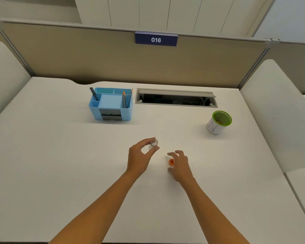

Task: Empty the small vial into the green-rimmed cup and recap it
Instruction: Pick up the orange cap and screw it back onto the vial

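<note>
Vial [153, 144] uncapped, pinched upright between my left hand's [139, 155] thumb and fingers above the desk [60, 155] — my right hand [179, 164] hovers spread over the orange cap [171, 162]; green-rimmed cup [218, 122] stands well apart, far right.

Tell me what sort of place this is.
Most likely an office or study cubicle: a white desk walled by beige partition panels, a numbered sign reading 016 clipped to the top, a blue desk organizer with pencils, and a cable slot in the desk.
</note>
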